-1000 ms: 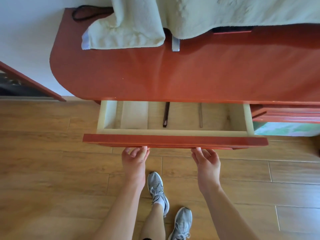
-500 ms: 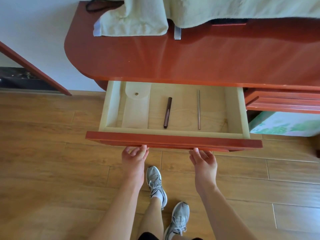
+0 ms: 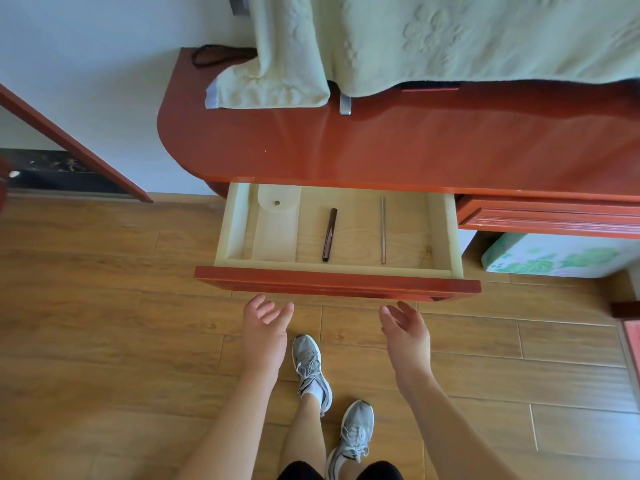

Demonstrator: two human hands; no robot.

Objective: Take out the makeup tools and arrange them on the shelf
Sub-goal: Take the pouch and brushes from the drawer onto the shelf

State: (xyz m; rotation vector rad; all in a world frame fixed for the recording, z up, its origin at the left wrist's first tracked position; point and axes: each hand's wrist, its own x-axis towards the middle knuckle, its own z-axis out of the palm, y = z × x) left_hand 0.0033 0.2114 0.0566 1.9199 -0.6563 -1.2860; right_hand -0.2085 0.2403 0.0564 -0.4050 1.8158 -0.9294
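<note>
1. We see a black cord [image 3: 211,55] at the far left corner of the red-brown dresser top [image 3: 381,150]. A pale green towel [image 3: 450,39] hangs over the dresser's back edge.
2. Under the top's front edge the drawer [image 3: 337,284] stands open. Its pale wooden floor is in full view.
3. A translucent pouch [image 3: 275,226] with a small snap lies flat along the drawer's left side. It runs from the back edge to the front wall.
4. The left hand [image 3: 265,332] hovers just below the drawer's red front panel, near its left half. The palm is turned up, the fingers are loosely spread, and it holds nothing and touches nothing.
5. A dark brown pen-like tool [image 3: 329,235] lies near the drawer's middle. It lies lengthwise, and its near end almost meets the front wall.
6. A thin pinkish-grey stick [image 3: 383,230] lies right of it, well apart and roughly parallel.
7. The right hand [image 3: 407,336] hangs below the panel's right half. Its palm faces inward, its fingers are relaxed and wide, it is empty, and it is clear of the wood.
8. A box with a green print [image 3: 554,259] sits on the floor beyond the drawer's right corner.
</note>
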